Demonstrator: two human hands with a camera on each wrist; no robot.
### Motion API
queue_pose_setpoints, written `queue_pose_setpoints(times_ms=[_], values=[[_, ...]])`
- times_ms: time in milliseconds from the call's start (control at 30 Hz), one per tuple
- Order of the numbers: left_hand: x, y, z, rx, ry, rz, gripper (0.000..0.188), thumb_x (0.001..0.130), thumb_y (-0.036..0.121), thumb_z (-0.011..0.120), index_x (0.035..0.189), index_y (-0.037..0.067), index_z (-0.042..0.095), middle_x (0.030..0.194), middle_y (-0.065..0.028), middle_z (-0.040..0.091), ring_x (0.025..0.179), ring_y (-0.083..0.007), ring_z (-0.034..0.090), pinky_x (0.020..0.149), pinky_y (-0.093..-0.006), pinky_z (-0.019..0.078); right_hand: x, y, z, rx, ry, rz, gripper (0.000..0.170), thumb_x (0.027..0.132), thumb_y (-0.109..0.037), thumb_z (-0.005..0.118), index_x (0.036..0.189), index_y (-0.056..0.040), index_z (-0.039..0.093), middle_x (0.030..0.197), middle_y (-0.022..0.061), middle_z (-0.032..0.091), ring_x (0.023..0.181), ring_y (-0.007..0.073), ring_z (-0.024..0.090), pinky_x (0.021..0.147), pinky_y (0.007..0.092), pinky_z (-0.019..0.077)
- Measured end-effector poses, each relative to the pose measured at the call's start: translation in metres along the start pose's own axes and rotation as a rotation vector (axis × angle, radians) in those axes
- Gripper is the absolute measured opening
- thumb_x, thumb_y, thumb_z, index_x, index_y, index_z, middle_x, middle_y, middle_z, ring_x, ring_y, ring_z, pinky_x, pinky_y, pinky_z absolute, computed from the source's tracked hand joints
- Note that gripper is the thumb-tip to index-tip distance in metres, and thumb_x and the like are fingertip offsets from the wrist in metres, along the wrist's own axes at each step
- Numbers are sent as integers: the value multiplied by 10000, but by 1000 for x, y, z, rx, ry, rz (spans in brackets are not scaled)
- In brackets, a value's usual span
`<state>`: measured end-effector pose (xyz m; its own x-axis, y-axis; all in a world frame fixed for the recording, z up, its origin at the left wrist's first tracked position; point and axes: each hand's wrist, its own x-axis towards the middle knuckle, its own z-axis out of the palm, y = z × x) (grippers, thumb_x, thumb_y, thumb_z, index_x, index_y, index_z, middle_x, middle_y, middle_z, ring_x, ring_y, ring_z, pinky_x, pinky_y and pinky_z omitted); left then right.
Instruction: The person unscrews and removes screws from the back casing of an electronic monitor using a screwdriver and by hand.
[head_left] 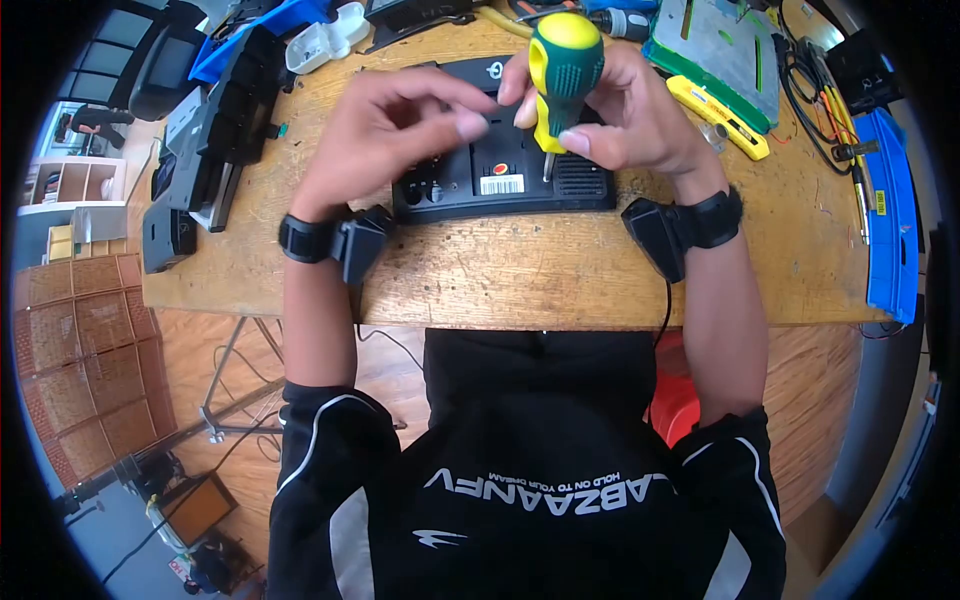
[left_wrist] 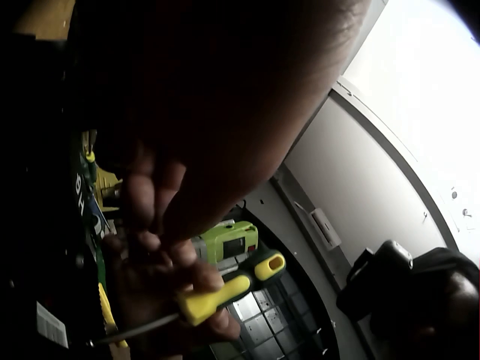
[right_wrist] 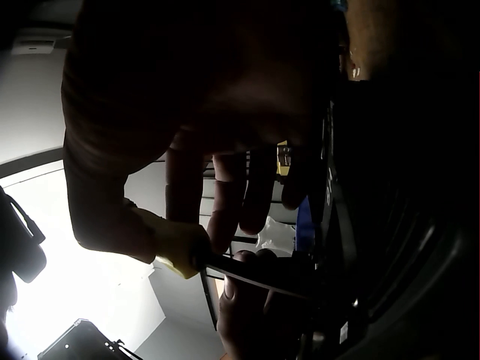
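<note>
Screwdriver [head_left: 568, 85], green-and-yellow, plastic-handled, upper centre, points steeply down at rectangular black plastic casing [head_left: 515, 150]; nearer right hand [head_left: 643, 130] pinches it; left hand [head_left: 370, 140]: grip cannot be told.

From my head, the widest view looks down and forward over the counter [head_left: 480, 270], with my forearms [head_left: 320, 330] and lap [head_left: 540, 375] at its near side. The wrist cameras [head_left: 365, 240] I wear look from much closer, turned sideways, one along my left grip [head_left: 385, 140], the other along my right grip [head_left: 645, 125], with bright background behind; all three views share the screwdriver [head_left: 568, 80] and part of the black device [head_left: 505, 150].
</note>
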<state>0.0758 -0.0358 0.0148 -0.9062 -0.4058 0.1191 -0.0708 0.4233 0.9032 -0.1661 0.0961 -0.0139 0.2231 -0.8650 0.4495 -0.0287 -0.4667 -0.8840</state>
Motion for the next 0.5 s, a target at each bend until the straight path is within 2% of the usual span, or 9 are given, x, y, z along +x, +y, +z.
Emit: queue_pose_setpoints(times_ms=[33,67,100,167,200,233,300,367,500], values=[[0,6,6,37,-80,1,216,905,74,778,1110,9,756,1049,-12,725,771,-38,579,682,-202,451,0,-2,0,-2,-4,-3,346,762,-143,794,1081,-9,769,1189,73,695,1057,185,653,1054,338,446],[3,10,12,-11,-143,9,236,885,71,797,1110,14,757,937,9,673,689,-33,510,613,-215,394,1,-3,1,37,-7,-11,341,764,-139,793,1078,-6,769,1205,91,685,1106,199,632,1068,343,429],[3,14,20,25,-139,-5,176,872,77,813,1026,14,756,818,27,587,646,-40,440,578,-236,341,2,-4,2,77,-13,-21,336,766,-135,792,1075,-4,769,1222,109,675,1154,213,611,1083,348,412],[8,15,29,54,-199,169,145,858,83,831,878,10,707,750,30,539,640,-51,426,571,-252,329,2,-6,3,114,-18,19,332,766,-134,781,1067,6,763,1262,141,655,1211,250,581,1107,375,385],[9,20,35,41,-167,197,256,855,86,839,758,17,612,700,35,508,634,-65,411,565,-268,317,3,-8,7,170,5,36,333,767,-142,777,1067,3,763,1264,142,653,1208,251,581,1101,378,389],[10,5,39,26,-161,241,188,862,153,827,934,16,720,726,-26,522,625,-124,463,566,-304,363,4,-12,12,226,28,52,335,768,-150,773,1067,1,763,1266,144,651,1204,252,582,1094,380,392],[10,12,37,73,-141,202,193,856,162,833,924,19,723,714,-33,511,601,-130,454,560,-313,360,6,-14,13,221,-10,82,329,778,-169,761,1056,7,756,1243,136,645,1211,253,583,1091,373,395],[9,15,37,133,-87,162,219,808,204,878,849,37,742,596,-29,442,549,-134,432,536,-324,345,6,-10,11,199,-27,75,372,777,-181,768,1087,23,737,1218,125,645,1194,250,589,1086,373,404],[11,18,42,185,-9,202,244,763,199,909,804,26,741,571,-22,451,535,-127,443,528,-319,348,7,-3,12,183,34,18,464,744,-183,873,1130,9,701,1205,101,640,1159,211,603,1049,357,440]])
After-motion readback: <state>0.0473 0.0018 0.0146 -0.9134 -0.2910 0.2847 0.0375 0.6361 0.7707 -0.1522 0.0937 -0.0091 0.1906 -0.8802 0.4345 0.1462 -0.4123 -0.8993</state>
